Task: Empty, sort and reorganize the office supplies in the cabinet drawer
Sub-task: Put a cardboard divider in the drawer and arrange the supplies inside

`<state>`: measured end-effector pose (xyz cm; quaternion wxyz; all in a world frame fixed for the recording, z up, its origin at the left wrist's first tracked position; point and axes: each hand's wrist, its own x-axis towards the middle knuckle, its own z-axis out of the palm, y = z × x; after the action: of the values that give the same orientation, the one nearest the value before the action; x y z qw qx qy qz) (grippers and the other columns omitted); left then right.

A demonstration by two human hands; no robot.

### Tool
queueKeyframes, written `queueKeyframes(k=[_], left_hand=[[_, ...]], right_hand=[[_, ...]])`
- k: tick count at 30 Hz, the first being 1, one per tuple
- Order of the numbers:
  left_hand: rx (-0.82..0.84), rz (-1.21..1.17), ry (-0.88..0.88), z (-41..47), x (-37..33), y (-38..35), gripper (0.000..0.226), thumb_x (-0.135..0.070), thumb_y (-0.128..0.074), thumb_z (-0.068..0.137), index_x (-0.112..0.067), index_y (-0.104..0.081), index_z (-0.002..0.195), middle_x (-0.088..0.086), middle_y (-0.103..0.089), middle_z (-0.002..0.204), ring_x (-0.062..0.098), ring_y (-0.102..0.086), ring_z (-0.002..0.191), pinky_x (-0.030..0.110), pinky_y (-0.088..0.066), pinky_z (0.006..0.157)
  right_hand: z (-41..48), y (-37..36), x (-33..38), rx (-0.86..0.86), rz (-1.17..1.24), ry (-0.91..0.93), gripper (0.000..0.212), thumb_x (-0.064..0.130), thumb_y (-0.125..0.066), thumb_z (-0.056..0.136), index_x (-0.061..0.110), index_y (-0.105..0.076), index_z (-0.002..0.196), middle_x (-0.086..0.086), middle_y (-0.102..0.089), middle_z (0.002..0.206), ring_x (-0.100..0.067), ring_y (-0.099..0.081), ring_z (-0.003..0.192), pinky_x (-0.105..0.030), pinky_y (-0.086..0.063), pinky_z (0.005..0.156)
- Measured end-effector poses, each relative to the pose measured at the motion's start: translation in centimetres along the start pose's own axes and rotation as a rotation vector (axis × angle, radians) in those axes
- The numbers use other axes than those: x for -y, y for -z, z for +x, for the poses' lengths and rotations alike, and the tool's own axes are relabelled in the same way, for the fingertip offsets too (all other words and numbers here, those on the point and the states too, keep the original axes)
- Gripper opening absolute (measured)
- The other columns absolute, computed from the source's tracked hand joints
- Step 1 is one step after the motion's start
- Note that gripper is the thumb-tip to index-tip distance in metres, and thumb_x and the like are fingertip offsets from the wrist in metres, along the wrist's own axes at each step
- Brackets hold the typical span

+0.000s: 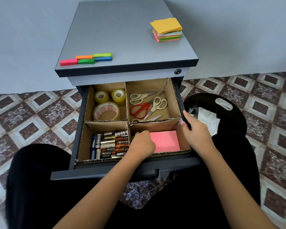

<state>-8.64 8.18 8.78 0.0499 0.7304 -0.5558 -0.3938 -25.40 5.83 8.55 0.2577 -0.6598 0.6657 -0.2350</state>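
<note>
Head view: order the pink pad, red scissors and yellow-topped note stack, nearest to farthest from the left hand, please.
1. Pink pad, beside the left hand, drawer front right.
2. Red scissors, drawer back right.
3. Yellow-topped note stack, on the cabinet top.

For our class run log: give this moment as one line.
left hand: touching pink square paper notepad, front-right compartment | right hand: gripping brown cardboard organiser wall

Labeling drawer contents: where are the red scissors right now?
Head view: the red-handled scissors lie in the drawer's far right compartment, among the cream-handled scissors, right of the tape rolls and beyond the pink note pad.
</note>
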Motion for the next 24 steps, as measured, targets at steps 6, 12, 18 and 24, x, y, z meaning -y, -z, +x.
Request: queueKeyframes(k=[6,12,18,24], left_hand=[[0.019,0.033,0.003,0.0,-0.1,0.2,0.043,-0.002,-0.039,0.09,0.001,-0.046,0.132,0.018,-0.05,0.135,0.031,-0.049,0.123,0.03,-0.04,0.098],[0.015,0.025,-0.058,0.1,0.3,0.0,0.045,-0.01,-0.039,0.092,-0.004,-0.041,0.136,0.018,-0.045,0.135,0.031,-0.043,0.126,0.031,-0.036,0.101],[-0.025,-0.1,-0.266,-0.9,0.6,0.9,0.04,-0.023,-0.049,0.095,-0.017,-0.048,0.134,0.005,-0.056,0.121,0.017,-0.052,0.113,0.018,-0.035,0.094],[-0.193,-0.166,-0.47,-1.7,-0.9,4.6,0.031,-0.021,-0.051,0.095,-0.021,-0.057,0.125,-0.014,-0.057,0.098,0.001,-0.054,0.095,-0.004,-0.033,0.072]], right_hand=[[0.0,-0.1,-0.1,0.006,0.018,-0.006,0.045,0.02,-0.046,0.099,0.013,-0.04,0.143,-0.005,-0.043,0.146,-0.018,-0.037,0.136,-0.022,-0.026,0.108],[0.1,-0.1,-0.1,0.008,-0.011,0.013,0.045,0.018,-0.045,0.098,0.01,-0.04,0.142,-0.007,-0.043,0.145,-0.019,-0.037,0.136,-0.024,-0.026,0.108],[0.0,-0.2,-0.1,-0.061,-0.049,0.085,0.04,0.019,-0.049,0.096,0.008,-0.049,0.136,-0.008,-0.048,0.138,-0.021,-0.043,0.129,-0.024,-0.032,0.103],[1.6,2.4,2.8,-0.2,0.048,0.225,0.031,0.017,-0.054,0.094,0.012,-0.061,0.124,-0.003,-0.06,0.122,-0.013,-0.055,0.111,-0.022,-0.041,0.091]])
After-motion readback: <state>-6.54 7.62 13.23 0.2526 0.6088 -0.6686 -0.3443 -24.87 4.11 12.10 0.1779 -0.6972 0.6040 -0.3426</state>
